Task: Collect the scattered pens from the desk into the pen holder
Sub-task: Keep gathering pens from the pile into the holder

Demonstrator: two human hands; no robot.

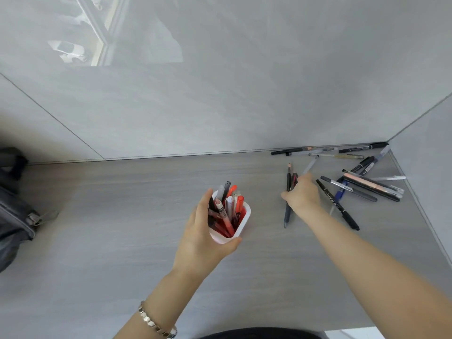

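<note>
Your left hand (203,231) grips the upright pen holder (241,222); your right hand (302,192) closes on pens (288,211) lying lengthwise away from you.

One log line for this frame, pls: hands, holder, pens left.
left hand: gripping pen holder | right hand: on dark pens, grasp unclear | loose pens: many at right corner

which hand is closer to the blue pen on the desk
Right. The right hand is over the loose pens just left of the blue pen; the left hand is well off to the left, wrapped around the pen holder.
</note>
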